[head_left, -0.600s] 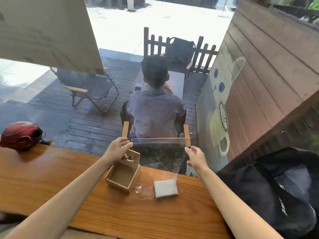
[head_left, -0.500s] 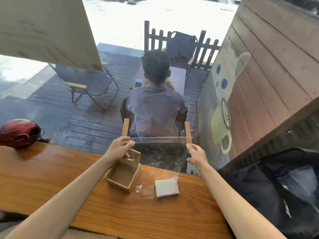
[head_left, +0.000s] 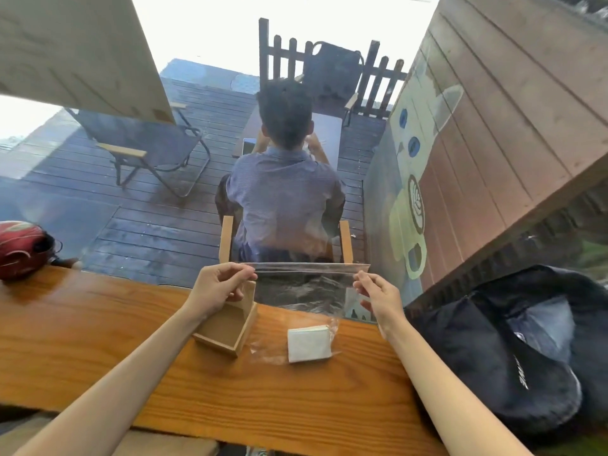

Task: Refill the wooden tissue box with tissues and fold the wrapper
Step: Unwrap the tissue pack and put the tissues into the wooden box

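A clear plastic wrapper (head_left: 301,284) is stretched flat in the air above the far edge of the wooden counter (head_left: 131,340). My left hand (head_left: 218,287) pinches its top left corner and my right hand (head_left: 378,292) pinches its top right corner. Below my left hand sits the open wooden tissue box (head_left: 227,327), its inside bare. A white stack of tissues (head_left: 308,343) lies on the counter to the right of the box, on a smaller piece of clear plastic.
A black bag (head_left: 513,350) rests at the counter's right end. A red helmet (head_left: 23,248) sits at the far left. Beyond the glass, a person (head_left: 283,192) sits with their back to me on a deck with folding chairs.
My hands still hold the wrapper spread between them, at nearly the same height. The view has tilted down slightly. The box and tissues have not moved.
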